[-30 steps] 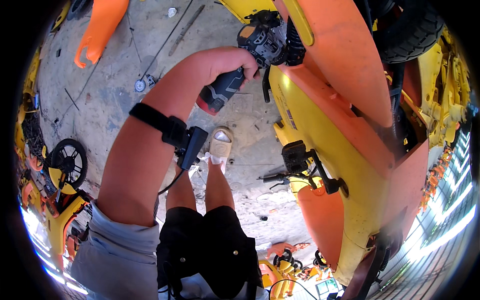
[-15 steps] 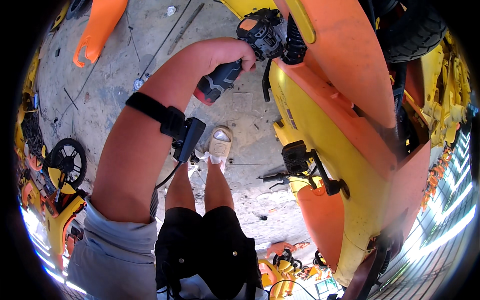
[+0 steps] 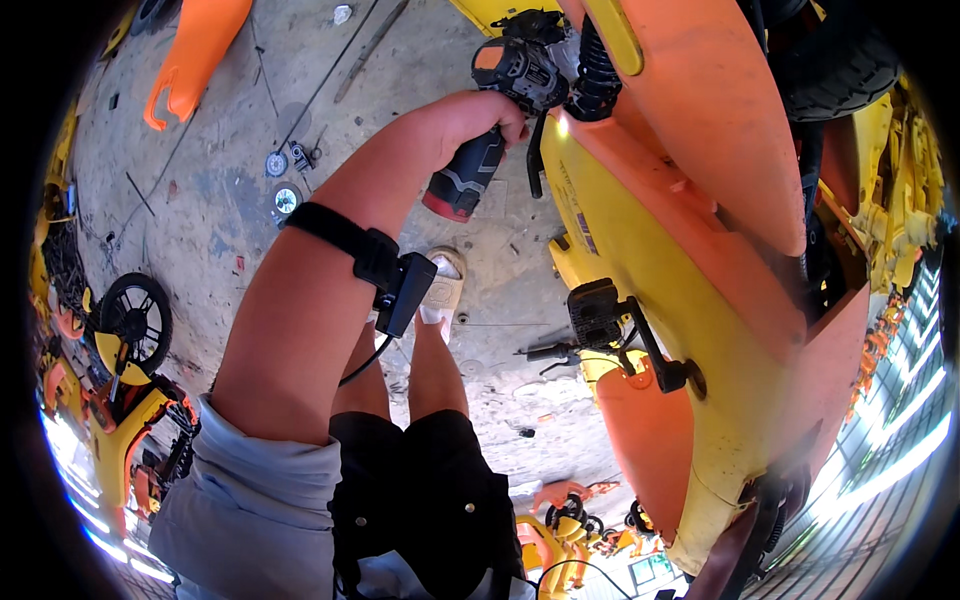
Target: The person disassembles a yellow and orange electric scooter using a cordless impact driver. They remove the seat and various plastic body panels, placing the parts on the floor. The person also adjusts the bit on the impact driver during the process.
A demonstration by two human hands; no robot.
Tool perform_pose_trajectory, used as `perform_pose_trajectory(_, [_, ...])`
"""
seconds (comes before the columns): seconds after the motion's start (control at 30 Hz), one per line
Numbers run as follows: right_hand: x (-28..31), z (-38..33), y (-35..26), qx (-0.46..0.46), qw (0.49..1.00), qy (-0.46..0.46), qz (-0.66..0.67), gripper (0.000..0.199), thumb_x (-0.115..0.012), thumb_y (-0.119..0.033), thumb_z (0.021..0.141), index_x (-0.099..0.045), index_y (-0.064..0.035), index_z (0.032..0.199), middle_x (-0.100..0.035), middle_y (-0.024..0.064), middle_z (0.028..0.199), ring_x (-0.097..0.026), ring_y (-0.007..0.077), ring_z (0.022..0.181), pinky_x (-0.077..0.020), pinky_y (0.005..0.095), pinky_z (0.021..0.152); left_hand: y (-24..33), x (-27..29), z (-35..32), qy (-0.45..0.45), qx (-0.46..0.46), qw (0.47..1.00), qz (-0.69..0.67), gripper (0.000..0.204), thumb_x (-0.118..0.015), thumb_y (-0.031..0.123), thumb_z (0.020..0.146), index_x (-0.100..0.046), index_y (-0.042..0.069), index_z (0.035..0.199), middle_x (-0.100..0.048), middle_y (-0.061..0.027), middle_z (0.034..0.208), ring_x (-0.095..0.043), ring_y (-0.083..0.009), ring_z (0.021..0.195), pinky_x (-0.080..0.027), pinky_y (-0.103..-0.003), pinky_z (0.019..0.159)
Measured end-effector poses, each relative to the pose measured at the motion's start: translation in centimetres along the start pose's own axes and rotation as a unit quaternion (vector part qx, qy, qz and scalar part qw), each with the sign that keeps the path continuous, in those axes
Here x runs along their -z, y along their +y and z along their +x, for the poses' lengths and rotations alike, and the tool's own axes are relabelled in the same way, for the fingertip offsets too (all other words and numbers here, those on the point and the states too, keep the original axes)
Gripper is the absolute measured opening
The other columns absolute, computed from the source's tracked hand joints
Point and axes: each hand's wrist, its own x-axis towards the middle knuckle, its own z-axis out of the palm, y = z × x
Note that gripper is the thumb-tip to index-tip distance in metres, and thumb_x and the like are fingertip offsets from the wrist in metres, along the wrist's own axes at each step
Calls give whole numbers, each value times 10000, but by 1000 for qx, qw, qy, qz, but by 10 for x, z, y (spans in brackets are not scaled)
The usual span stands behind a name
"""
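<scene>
My left hand [image 3: 505, 112] is wrapped around the grip of a black cordless impact driver [image 3: 465, 172] with a red-tipped battery base. Its orange-patched head lies above my fist, with its front against or very close to a black ribbed spring-like part [image 3: 594, 75] on a yellow and orange electric bike [image 3: 640, 260]. The driver's tip and what it meets are hidden. My left forearm reaches in from the lower left, with a black strap and a small black device [image 3: 400, 295] on it. My right hand is out of view.
A black pedal [image 3: 595, 312] sticks out from the bike's side, and a knobbly tyre [image 3: 840, 70] is at the upper right. An orange panel [image 3: 198, 60], small metal parts [image 3: 300, 155] and a spoked wheel [image 3: 136, 324] lie on the left. More yellow bike parts stand around.
My left forearm and elbow have swung to the right. The driver's battery end has moved right and slightly down, while its head stays near the ribbed part. The bike's orange panel has shifted slightly.
</scene>
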Motion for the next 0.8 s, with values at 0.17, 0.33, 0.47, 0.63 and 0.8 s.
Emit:
perform_pose_trajectory(0.17, [-4, 3, -3, 4, 1000, 5, 2, 428, -402, -378, 1056, -548, -22, 1243, -513, 239, 1331, -494, 418, 1239, -417, 563, 1010, -16, -1, -7, -36, -18, 991, -125, 248, -620, 93, 689, -666, 33, 926, -626, -53, 782, -620, -170, 648, -543, -292, 628])
perform_pose_trajectory(0.33, [-5, 5, -4, 8, 1000, 6, 3, 424, -405, -370, 1055, -553, -16, 1236, -521, 239, 1321, -501, 418, 1231, -422, 559, 1007, -39, 0, -21, -52, -45, 973, -221, 262, -619, 122, 696, -661, 29, 938, -633, -46, 798, -621, -168, 667, -547, -296, 657])
perform_pose_trajectory(0.47, [-3, 2, -7, 6, 1000, 8, -2, 421, -408, -363, 1054, -558, -12, 1230, -528, 240, 1313, -507, 417, 1225, -425, 556, 1004, -42, -5, -21, -56, -54, 974, -214, 260, -621, 119, 699, -664, 34, 941, -629, -43, 796, -616, -169, 666, -546, -301, 660])
perform_pose_trajectory(0.63, [-4, 3, -6, 14, 1000, 11, -3, 417, -411, -355, 1053, -563, -6, 1223, -536, 240, 1303, -514, 416, 1217, -430, 552, 1001, -38, -10, -27, -63, -56, 974, -208, 261, -621, 115, 703, -669, 42, 949, -627, -39, 795, -616, -170, 671, -546, -305, 662])
perform_pose_trajectory(0.8, [0, 1, -6, 11, 1000, 14, -4, 414, -413, -347, 1053, -569, 0, 1216, -544, 240, 1293, -521, 416, 1209, -434, 549, 997, -39, -12, -29, -67, -55, 975, -205, 258, -626, 120, 703, -668, 45, 945, -628, -38, 796, -625, -173, 680, -546, -304, 663])
